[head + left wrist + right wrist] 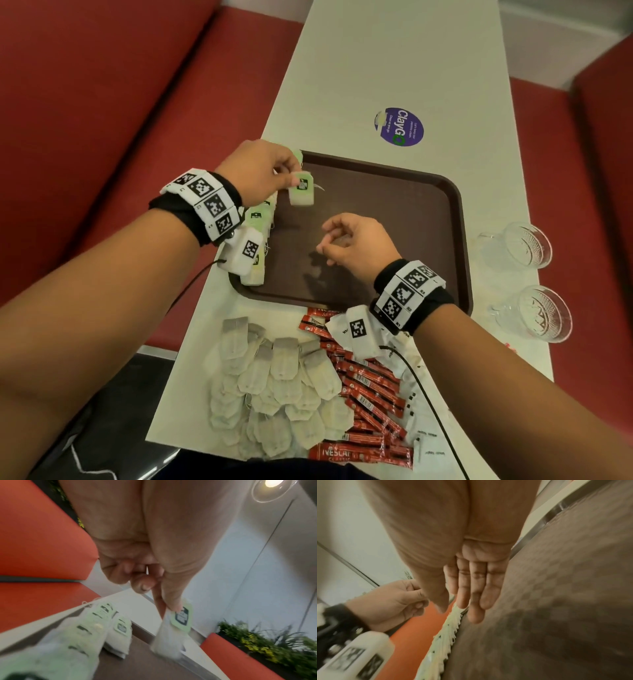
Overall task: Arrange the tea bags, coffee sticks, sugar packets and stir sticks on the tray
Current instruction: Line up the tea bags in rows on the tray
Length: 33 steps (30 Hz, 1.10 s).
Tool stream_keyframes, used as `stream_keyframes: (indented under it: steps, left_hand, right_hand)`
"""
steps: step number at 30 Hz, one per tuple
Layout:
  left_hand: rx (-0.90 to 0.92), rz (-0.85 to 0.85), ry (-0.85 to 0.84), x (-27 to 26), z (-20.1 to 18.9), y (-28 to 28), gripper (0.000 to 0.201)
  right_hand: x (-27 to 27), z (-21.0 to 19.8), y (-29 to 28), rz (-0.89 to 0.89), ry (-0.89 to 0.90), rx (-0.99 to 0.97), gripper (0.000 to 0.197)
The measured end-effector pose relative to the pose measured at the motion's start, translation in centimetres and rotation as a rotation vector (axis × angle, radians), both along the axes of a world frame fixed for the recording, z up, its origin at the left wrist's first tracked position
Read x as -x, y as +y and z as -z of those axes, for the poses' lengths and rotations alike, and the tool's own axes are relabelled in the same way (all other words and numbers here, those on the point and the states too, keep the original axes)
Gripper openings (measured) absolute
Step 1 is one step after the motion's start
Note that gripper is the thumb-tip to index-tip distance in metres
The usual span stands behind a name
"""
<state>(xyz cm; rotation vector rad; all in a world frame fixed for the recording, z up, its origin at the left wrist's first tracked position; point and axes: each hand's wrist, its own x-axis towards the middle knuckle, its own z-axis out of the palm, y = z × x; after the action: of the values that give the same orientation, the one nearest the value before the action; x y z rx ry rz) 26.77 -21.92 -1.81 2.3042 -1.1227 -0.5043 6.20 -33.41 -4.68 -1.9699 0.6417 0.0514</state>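
Note:
A brown tray (455, 219) lies on the pale table. My left hand (287, 171) hovers over the tray's far left corner and pinches a tea bag (301, 192) by its top; the bag's green tag (182, 616) hangs below the thumb. A row of green-tagged tea bags (257, 226) lines the tray's left edge, also seen as tea bags (102, 622). My right hand (329, 236) floats above the tray's middle with relaxed fingers (474, 588) and holds nothing. Loose tea bags (274, 383), red coffee sticks (371, 387) and white sugar packets (423, 411) lie heaped on the table in front of the tray.
Two clear glasses (524, 245) (544, 313) stand right of the tray. A purple sticker (399, 126) marks the table beyond it. Red bench seats (102, 102) flank the narrow table on both sides. Wrist-camera cables trail over the near packets.

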Motion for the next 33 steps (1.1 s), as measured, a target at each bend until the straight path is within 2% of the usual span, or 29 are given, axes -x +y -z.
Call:
stream_keyframes:
  steps: [5,9,15,21,24,30,33]
  left_hand:
    - [-0.133,-0.145,-0.051,-3.1,1.5,-1.7,0.009]
    - [-0.262,-0.124,-0.064,-4.2,2.1,-3.4,0.015]
    - [-0.337,-0.088,-0.144,-4.7,2.7,-5.2,0.019]
    - [-0.377,-0.113,-0.259,-4.1,2.9,-6.2,0.028]
    - [-0.460,-0.037,-0.272,-3.0,3.1,-6.7,0.037]
    - [-0.519,0.018,-0.264,-2.5,3.7,-6.6,0.025]
    - [-0.489,0.009,-0.253,-2.1,2.6,-5.9,0.039]
  right_hand:
    - [1.8,0.0,0.6,-0.291,0.241,0.150,0.025]
    - [2.7,0.3,1.3,-0.454,0.349,0.183,0.024]
    - [2.9,0.5,1.6,-0.518,0.395,0.297,0.005]
    - [2.3,0.6,1.8,-0.530,0.448,0.323,0.007]
    - [2.4,0.6,1.9,-0.523,0.454,0.319,0.007]
    - [2.3,0.0,2.1,-0.540,0.484,0.345,0.010]
    - [2.6,-0.2,2.4,-0.526,0.472,0.365,0.011]
